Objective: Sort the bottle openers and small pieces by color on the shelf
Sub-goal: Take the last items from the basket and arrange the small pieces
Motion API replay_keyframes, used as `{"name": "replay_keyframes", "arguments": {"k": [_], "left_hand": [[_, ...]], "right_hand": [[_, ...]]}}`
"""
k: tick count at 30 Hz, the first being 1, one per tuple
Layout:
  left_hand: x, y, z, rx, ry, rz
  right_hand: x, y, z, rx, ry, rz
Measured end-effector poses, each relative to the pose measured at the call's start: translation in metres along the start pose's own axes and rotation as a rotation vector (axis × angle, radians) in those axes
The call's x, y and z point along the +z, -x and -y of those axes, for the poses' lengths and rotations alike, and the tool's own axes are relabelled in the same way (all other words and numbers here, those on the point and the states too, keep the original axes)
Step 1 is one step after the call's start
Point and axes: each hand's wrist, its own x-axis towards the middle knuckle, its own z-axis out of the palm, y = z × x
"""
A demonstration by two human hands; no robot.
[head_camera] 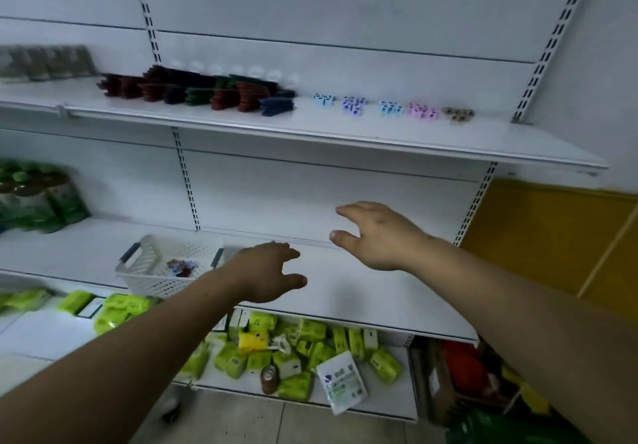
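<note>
On the upper shelf (345, 132) stand stacks of bottle openers: dark red ones (124, 86), green ones (196, 95), more red ones (241, 96) and dark blue ones (276, 106). Right of them lie small groups of pieces: light blue (323, 99), purple (354, 105), light blue (390, 108), pink (422, 111) and tan (458, 114). My left hand (269, 276) and my right hand (376, 236) hover over the middle shelf, well below those items, fingers spread and holding nothing.
A white perforated basket (155, 264) with a few small dark items sits on the middle shelf left of my left hand. Green packets (303, 343) crowd the bottom shelf. Green bottles (34, 198) stand at far left. A yellow panel (552, 236) is at right.
</note>
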Motion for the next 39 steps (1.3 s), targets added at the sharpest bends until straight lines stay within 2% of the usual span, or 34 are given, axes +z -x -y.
{"name": "replay_keyframes", "arguments": {"k": [4,10,14,20,26,32,35,39], "left_hand": [[0.026,0.009,0.051,-0.109,0.063,0.091],[0.035,0.021,0.167,-0.292,0.182,0.112],[0.023,0.016,0.268,-0.339,0.227,0.106],[0.031,-0.024,0.384,-0.394,0.157,0.081],[0.059,-0.099,0.424,-0.302,0.076,0.141],[0.078,-0.162,0.438,-0.324,0.084,0.46],[0.096,-0.18,0.447,-0.377,0.071,0.556],[0.118,-0.183,0.447,-0.309,0.08,0.501]], "right_hand": [[0.033,-0.034,0.025,0.03,0.001,0.098],[0.092,-0.117,0.092,0.012,0.009,0.224],[0.14,-0.187,0.149,0.01,-0.028,0.301],[0.215,-0.273,0.203,0.011,-0.082,0.414],[0.275,-0.346,0.218,-0.033,0.0,0.507],[0.332,-0.393,0.212,-0.097,0.34,0.768],[0.35,-0.397,0.21,-0.186,0.367,0.752],[0.364,-0.41,0.206,-0.414,0.379,0.628]]}}
